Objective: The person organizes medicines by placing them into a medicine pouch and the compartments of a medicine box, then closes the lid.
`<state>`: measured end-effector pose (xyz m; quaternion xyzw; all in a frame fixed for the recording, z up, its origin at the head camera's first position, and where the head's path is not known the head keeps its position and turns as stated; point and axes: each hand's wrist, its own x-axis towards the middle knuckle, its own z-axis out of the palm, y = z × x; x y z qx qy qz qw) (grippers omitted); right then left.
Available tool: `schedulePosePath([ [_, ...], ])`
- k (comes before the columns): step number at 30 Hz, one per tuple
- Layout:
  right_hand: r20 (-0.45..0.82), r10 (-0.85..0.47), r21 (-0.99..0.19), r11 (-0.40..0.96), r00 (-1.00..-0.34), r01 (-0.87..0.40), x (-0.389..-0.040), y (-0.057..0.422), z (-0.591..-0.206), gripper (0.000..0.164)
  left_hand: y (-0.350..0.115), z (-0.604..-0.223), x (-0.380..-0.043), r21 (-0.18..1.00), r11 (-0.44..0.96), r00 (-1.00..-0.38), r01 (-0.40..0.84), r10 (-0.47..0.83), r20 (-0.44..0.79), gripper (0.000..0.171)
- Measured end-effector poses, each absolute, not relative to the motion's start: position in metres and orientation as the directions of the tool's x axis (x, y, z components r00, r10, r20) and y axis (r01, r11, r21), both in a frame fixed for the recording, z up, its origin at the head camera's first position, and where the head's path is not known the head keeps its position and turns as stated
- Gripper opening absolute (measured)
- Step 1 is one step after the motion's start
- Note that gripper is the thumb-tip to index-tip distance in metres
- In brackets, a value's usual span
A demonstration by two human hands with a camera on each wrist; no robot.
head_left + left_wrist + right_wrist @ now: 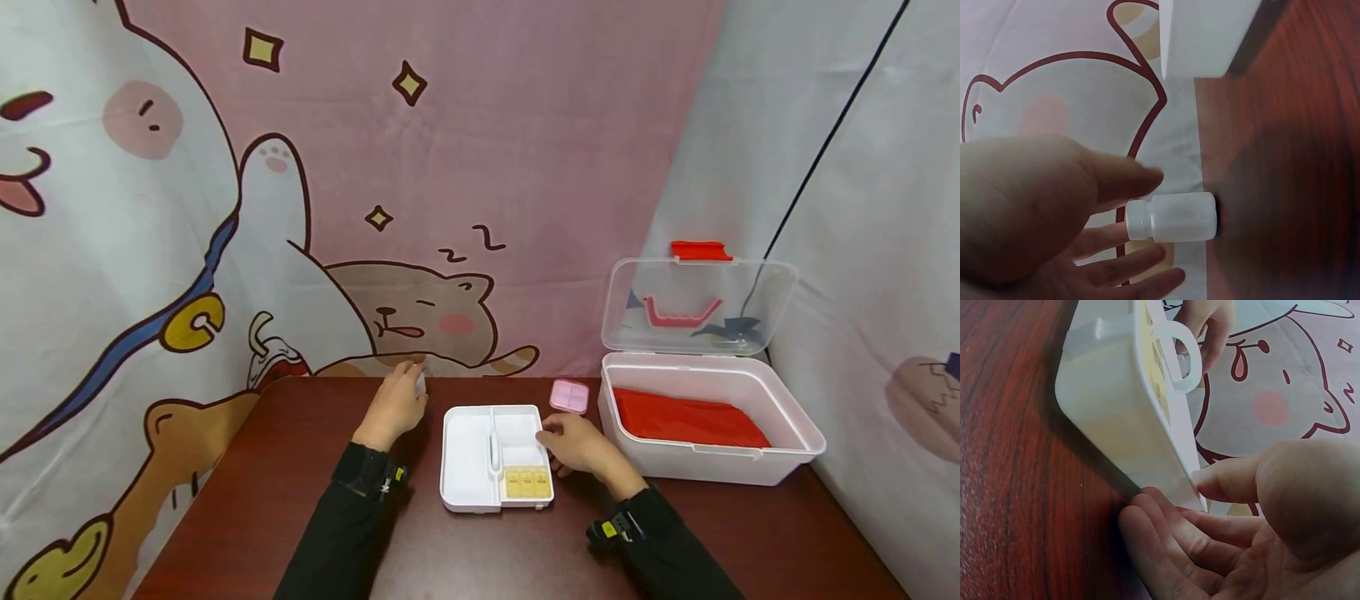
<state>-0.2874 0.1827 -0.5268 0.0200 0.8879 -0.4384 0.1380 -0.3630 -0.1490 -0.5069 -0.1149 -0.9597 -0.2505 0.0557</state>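
A white pill organizer (467,458) lies on the table with a raised handle across its middle and yellow lidded compartments (527,482) at the near right. My right hand (576,443) is at its right side. In the right wrist view the thumb (1225,479) presses the rim while the fingers curl against the outer wall, gripping the edge. Towards the table's back edge, my left hand (393,406) reaches around a small white bottle (1182,217) that stands upright. Its thumb (1129,181) is on one side and the loosely spread fingers are on the other, not closed on it.
A small pink pill box (569,397) lies behind the organizer. At the right stands a pale pink storage bin (720,465), its clear lid (622,304) raised, with red cloth (686,419) inside. A printed curtain (570,183) hangs along the table's back edge.
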Motion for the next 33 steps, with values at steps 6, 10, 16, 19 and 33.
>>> schedulePosePath([
  [6, -0.265, -0.094, -0.775, 0.613, -0.96, 0.154, -0.287, 0.183, -0.526, 0.039, -0.152, -0.508, -0.362, 0.441, 0.856, -0.954, 0.269, 0.172, 0.247, 0.044],
  [10, -0.269, -0.09, -0.775, 0.612, -0.959, 0.16, -0.286, 0.182, -0.525, 0.041, -0.154, -0.512, -0.363, 0.452, 0.857, -0.958, 0.249, 0.15, 0.244, 0.041],
  [16, -0.261, -0.087, -0.777, 0.61, -0.961, 0.156, -0.285, 0.182, -0.524, 0.042, -0.154, -0.514, -0.363, 0.45, 0.861, -0.96, 0.239, 0.14, 0.243, 0.033],
  [19, -0.258, -0.084, -0.775, 0.613, -0.963, 0.154, -0.285, 0.182, -0.524, 0.041, -0.155, -0.511, -0.363, 0.44, 0.863, -0.957, 0.248, 0.15, 0.247, 0.03],
  [33, -0.248, -0.092, -0.779, 0.611, -0.964, 0.143, -0.287, 0.182, -0.525, 0.041, -0.123, -0.47, -0.339, 0.524, 0.761, -0.92, 0.384, 0.269, 0.284, 0.042],
])
